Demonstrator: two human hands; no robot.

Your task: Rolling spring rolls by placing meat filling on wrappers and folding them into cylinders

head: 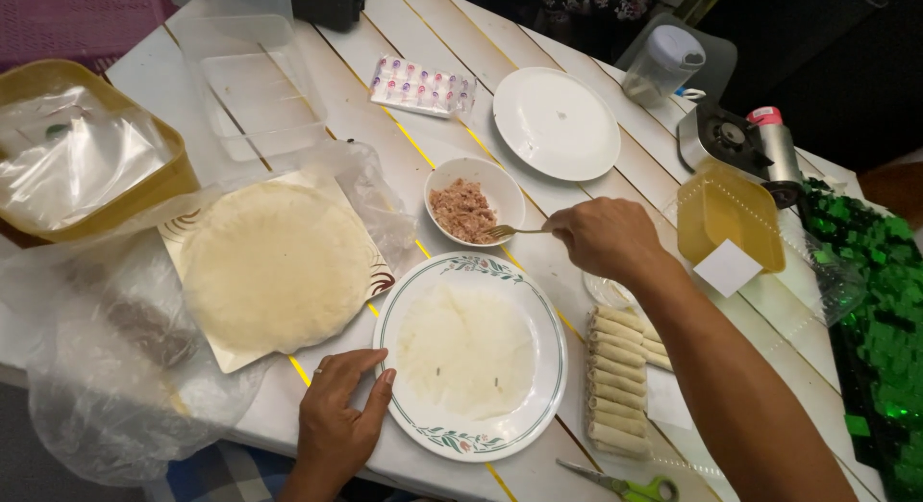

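Hands: right hand [604, 235] grips fork [508, 232] | bowl [475, 200]: pink minced filling [462, 212]

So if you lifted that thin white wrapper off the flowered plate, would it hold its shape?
Probably not: the wrapper looks thin and translucent, lying flat on the plate, so it would likely droop. It may tear easily too.

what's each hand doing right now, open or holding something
Left hand: open, fingers resting on the rim of the floral plate.
Right hand: closed on a fork whose tines reach into the bowl of filling.
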